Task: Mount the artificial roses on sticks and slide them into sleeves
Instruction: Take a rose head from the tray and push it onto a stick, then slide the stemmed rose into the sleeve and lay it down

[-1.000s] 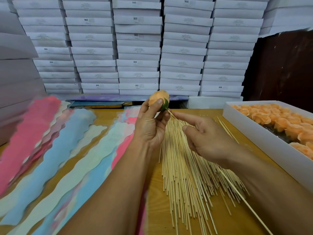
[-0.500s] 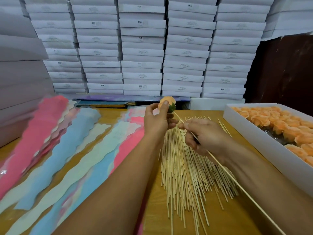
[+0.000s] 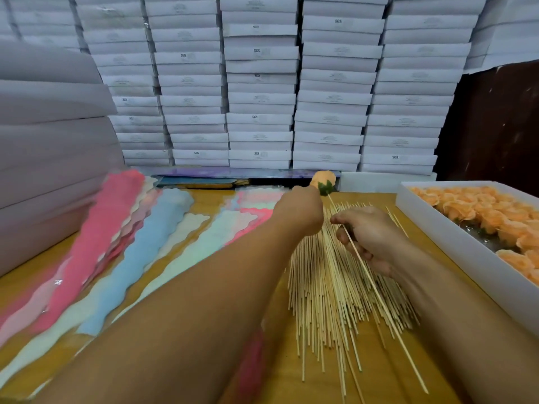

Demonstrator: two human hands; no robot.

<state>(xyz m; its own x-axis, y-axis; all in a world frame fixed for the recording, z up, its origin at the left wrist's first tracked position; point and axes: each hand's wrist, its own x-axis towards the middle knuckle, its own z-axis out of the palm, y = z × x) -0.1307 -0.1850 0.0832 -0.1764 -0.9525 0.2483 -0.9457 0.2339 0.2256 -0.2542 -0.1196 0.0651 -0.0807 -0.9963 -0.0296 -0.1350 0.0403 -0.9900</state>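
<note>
Orange in its petals and green at its base, an artificial rose (image 3: pixel 322 179) is held up at the far edge of the table (image 3: pixel 376 371) by the left hand (image 3: pixel 300 212). That hand is seen from the back, so the lie of its fingers cannot be made out; the rose shows just beyond the knuckles, and the grip is taken to be closed on the flower. A thin wooden stick (image 3: pixel 376 290) is pinched by the right hand (image 3: pixel 369 237), whose fingers are curled round it near its upper part. The stick is tilted, its upper end met with the green base of the rose and its lower end reaching toward the near right. Below both hands a fanned pile of sticks (image 3: pixel 329 304) is spread on the wood, its far end hidden under the hands.

To the left, coloured sleeves (image 3: pixel 116 237) are laid out in long overlapping bands of pink, blue, pale green and cream, with wavy edges. They are blurred at the left margin. To the right, a white tray (image 3: pixel 455 237) is set along the table's edge and is filled with more orange roses (image 3: pixel 472 211), packed close together. Behind the table, stacked white boxes (image 3: pixel 259 91) are piled in several columns to the top of the view, some marked with small printed labels. A dark panel (image 3: pixel 495 126) is seen at the far right.
</note>
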